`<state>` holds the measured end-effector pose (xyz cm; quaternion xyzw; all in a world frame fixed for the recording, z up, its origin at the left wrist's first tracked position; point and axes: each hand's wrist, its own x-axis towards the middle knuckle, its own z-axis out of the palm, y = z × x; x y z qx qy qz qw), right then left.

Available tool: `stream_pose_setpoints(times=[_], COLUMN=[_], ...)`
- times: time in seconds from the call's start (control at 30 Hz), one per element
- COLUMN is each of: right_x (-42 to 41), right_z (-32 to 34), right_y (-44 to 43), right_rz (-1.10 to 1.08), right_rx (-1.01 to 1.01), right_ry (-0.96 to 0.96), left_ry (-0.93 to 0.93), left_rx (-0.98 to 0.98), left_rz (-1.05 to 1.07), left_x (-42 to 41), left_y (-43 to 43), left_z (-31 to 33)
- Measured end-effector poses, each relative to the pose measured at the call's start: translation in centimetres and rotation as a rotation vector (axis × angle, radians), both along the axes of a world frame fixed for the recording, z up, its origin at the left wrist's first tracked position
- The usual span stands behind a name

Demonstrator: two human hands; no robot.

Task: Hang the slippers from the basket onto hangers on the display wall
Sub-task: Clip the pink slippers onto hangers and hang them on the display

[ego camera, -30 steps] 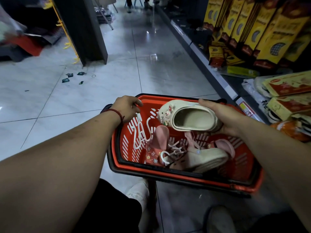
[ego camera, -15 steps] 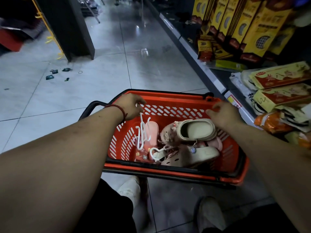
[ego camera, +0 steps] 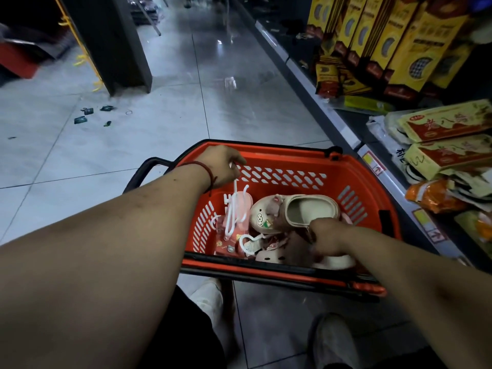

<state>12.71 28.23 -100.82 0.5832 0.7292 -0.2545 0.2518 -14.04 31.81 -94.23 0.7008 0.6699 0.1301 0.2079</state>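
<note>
A red basket (ego camera: 290,158) stands on the floor in front of me. Inside it a cream slipper (ego camera: 295,213) with charms lies on top of pink slippers (ego camera: 234,235) and another pale slipper (ego camera: 336,262). My left hand (ego camera: 222,166) is at the basket's far left rim, its fingers curled round white plastic hangers (ego camera: 234,209) that dangle into the basket. More hangers (ego camera: 247,242) lie among the slippers. My right hand (ego camera: 328,237) reaches into the near right side, fingers curled down onto the pale slipper underneath. The grip itself is blurred.
A low shelf (ego camera: 343,126) runs along the right with yellow boxes (ego camera: 407,46) and packets (ego camera: 447,155) close to the basket. A dark pillar (ego camera: 114,43) stands at the far left, with small scraps (ego camera: 87,113) on the tiled floor. My feet (ego camera: 332,339) are below the basket.
My right hand put the cream slipper down in the basket, touched the right rim, then reached into the near side among the slippers. My left hand stayed at the far rim.
</note>
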Motion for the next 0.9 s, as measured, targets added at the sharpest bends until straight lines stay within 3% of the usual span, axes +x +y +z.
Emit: stream_pose_setpoints(times=[0.3,0.6,0.73,0.9], right_x=[-3.4,-4.4,-5.9,-9.7], right_z=[5.3,10.4,9.7,7.8], right_y=[-1.0,-0.5,-0.6,-3.4], right_rz=[-0.176,-0.345,-0.227,-0.036], right_rx=[0.109,0.273,0.582,0.71], right_ry=[0.356,0.928,0.778,0.583], left_ry=[-0.012,-0.106,-0.156,-0.182], left_rx=[0.099,0.265,0.283,0.23], left_rz=[0.079,0.351,0.476,0.386], left_x=[-0.9,-2.6,-3.2,-3.7], left_y=[-2.5,-4.6,-5.4,-6.0], left_z=[2.4,7.2,7.6,6.3])
